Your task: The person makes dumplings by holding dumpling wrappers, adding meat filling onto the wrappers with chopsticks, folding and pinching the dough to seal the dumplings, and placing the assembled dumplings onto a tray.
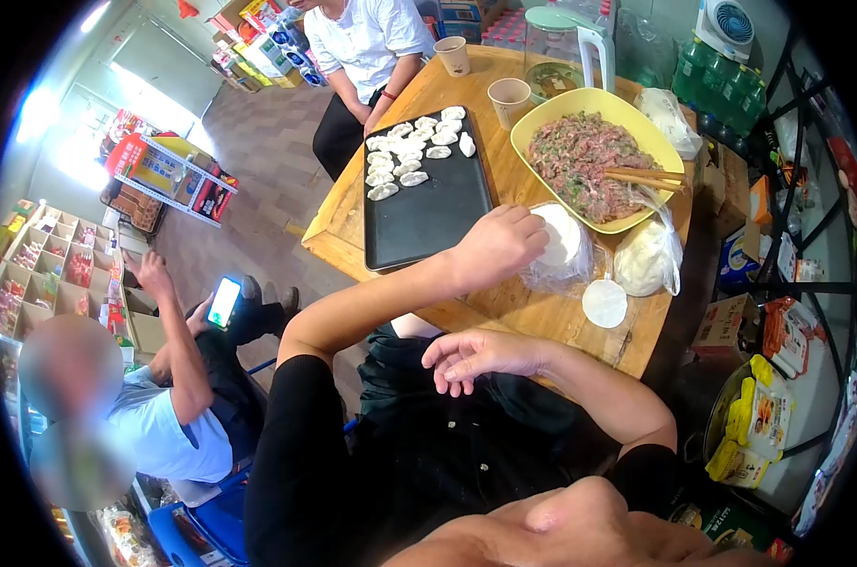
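My left hand (501,248) reaches over the table to the edge of a stack of round white wrappers (563,236) in plastic. Its fingers are pressed together; what they hold, if anything, is hidden. Held above my lap, my right hand (478,359) is empty, its fingers loosely bent and apart. One loose wrapper (605,303) lies near the table edge. A yellow bowl (526,170) holds minced filling (580,156) with chopsticks (646,178) in it. Several dumplings (407,151) sit on the far part of a black tray (427,222).
A bag of dough (641,260) rests beside the bowl. Paper cups (510,99) and a clear jug (553,71) stand farther back on the wooden table (339,222). One person (367,47) sits beyond; another (178,406) at left holds a phone (223,302). Metal shelving (797,288) is at right.
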A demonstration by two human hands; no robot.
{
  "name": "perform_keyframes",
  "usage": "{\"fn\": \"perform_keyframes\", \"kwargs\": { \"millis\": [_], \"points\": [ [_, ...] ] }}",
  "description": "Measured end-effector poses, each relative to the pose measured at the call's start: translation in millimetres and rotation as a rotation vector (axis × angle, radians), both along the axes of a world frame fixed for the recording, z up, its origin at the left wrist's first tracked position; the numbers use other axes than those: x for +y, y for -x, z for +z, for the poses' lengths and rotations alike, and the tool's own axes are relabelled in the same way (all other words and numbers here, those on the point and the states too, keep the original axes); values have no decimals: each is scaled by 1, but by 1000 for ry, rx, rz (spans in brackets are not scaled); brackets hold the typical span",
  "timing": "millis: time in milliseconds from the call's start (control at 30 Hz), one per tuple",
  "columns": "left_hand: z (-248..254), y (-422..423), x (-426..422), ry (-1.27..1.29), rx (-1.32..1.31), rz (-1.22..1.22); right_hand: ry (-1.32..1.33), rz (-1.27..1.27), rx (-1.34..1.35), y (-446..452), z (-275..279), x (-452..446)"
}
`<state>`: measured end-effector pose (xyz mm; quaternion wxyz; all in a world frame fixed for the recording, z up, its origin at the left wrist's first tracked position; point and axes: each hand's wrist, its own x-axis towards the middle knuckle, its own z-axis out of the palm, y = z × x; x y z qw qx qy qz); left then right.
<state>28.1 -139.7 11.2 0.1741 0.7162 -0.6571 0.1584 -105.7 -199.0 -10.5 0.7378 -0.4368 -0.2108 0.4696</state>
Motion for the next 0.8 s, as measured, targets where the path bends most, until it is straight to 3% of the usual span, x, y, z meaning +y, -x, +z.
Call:
{"fn": "perform_keyframes", "kwargs": {
  "millis": [133, 333, 667, 767, 800],
  "points": [
    [5, 5, -1, -58, -107, -4, 11, -16, -12, 0, 3, -2],
    [4, 4, -3, -59, 23, 31, 28, -23, -1, -1, 4, -3],
    [3, 6, -2, -60, -9, 34, 59, -52, 3, -1, 6, -1],
    [8, 2, -3, -114, 100, 86, 63, -60, -6, -2, 5, -2],
    [8, -4, -2, -44, 268, 107, 70, -66, -8, -3, 5, -3]
  ]
}}
